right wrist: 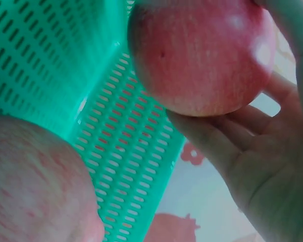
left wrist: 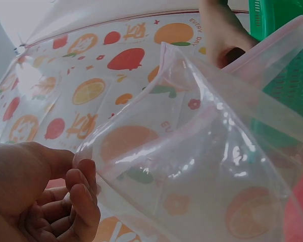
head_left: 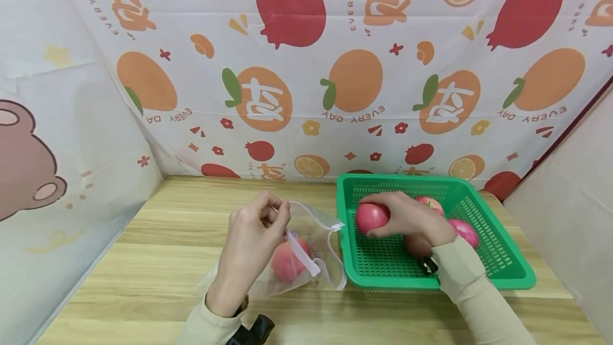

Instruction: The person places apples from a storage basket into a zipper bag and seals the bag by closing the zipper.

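Over the green basket (head_left: 507,276) — apple (head_left: 371,216) cupped in right-hand fingers (head_left: 383,230).

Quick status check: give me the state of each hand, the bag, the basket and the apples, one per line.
Left hand: pinches the bag's rim, holding it open.
Clear zip bag: mouth open, one apple inside.
Right hand: grip closed round a red apple, over the basket.
Green basket: upright on the table, more apples inside.
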Motion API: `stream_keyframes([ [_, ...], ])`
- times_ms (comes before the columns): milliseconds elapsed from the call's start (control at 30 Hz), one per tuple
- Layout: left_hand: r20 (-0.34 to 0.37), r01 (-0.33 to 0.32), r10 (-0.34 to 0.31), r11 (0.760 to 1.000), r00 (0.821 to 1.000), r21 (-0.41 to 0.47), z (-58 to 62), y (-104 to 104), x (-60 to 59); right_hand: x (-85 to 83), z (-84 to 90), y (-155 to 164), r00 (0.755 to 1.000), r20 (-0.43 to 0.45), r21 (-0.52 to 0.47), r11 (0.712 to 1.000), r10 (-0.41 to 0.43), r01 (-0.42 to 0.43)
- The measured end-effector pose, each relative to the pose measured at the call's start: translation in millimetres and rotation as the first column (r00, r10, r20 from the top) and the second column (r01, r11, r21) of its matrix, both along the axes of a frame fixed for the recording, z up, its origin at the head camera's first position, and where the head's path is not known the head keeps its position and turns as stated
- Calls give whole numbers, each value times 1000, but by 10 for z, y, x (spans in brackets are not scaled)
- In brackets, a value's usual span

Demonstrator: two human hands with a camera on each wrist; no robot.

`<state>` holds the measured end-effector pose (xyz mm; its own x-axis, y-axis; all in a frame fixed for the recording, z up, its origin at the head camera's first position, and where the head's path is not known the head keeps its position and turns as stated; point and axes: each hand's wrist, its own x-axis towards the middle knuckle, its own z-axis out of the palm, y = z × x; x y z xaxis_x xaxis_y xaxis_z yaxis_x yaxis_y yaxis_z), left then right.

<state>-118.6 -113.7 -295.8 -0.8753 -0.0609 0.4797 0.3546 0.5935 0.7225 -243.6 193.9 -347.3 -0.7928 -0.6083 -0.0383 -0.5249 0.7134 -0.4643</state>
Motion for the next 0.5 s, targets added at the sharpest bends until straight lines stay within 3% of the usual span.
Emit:
stream_keyframes([
  [200, 4, 0, 0, 1000, 1000, 1, -7, 8, -3, 16, 49, 46, 999, -23, -78, 996, -34, 32],
  [500, -19, 4, -4, 1000, 1000, -10, -12, 12, 7, 87, 99, 81, 985, -87, -79, 987, -148, 141],
])
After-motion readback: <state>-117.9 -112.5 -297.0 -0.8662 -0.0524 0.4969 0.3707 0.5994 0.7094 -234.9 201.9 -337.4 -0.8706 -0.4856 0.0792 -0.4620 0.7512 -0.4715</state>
